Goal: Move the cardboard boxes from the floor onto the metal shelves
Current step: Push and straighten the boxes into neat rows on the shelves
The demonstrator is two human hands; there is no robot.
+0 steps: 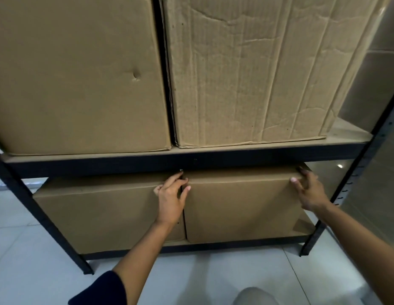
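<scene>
Cardboard box (240, 205) on bottom shelf (213, 244), right of its neighbour (99, 214). Left hand (170, 200) and right hand (310, 192) apart, fingers spread on upper corners, gripping nothing. Could jam under upper shelf beam (191, 161) if tilted.

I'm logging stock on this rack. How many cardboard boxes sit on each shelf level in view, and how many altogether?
Upper shelf: 2, the smooth left box and the creased right box.
Lower shelf: 2, the lower left box and the lower right box, which the left hand and right hand touch.
Total: 4 boxes.
</scene>
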